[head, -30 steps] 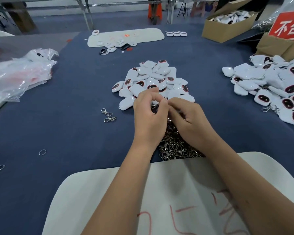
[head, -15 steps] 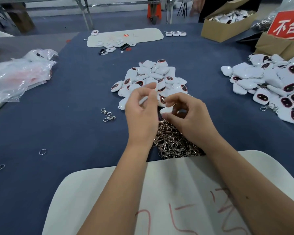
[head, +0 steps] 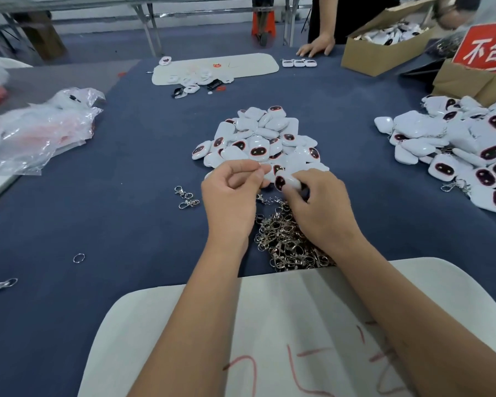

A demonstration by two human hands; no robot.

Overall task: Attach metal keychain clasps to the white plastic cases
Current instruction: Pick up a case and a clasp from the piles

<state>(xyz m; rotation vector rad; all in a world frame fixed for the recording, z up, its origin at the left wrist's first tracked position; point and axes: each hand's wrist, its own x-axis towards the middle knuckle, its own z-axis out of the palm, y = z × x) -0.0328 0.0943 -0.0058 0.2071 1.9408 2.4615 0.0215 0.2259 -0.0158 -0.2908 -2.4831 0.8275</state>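
Note:
My right hand (head: 320,209) grips a white plastic case (head: 287,181) with a dark oval face, held just in front of the central heap of white cases (head: 258,136). My left hand (head: 229,202) is beside it, thumb and forefinger pinched on a small metal clasp (head: 265,199) whose end shows between the hands. The fingertips of both hands nearly meet at the case. Beneath and partly hidden by my right hand lies a heap of metal keychain clasps (head: 287,245) on the blue cloth.
A second heap of cases (head: 455,150), some with clasps, lies at right. Loose clasps (head: 186,197), a ring (head: 78,257) and another clasp (head: 0,285) lie to the left. Also here: a white board (head: 298,325) near me, plastic bags (head: 35,130), a cardboard box (head: 378,53), another person's hand (head: 317,48).
Both hands rose from the clasp heap. My right hand now holds a case turned face-left, and my left hand moved left with its pinch. A person's hand appeared at the far table edge.

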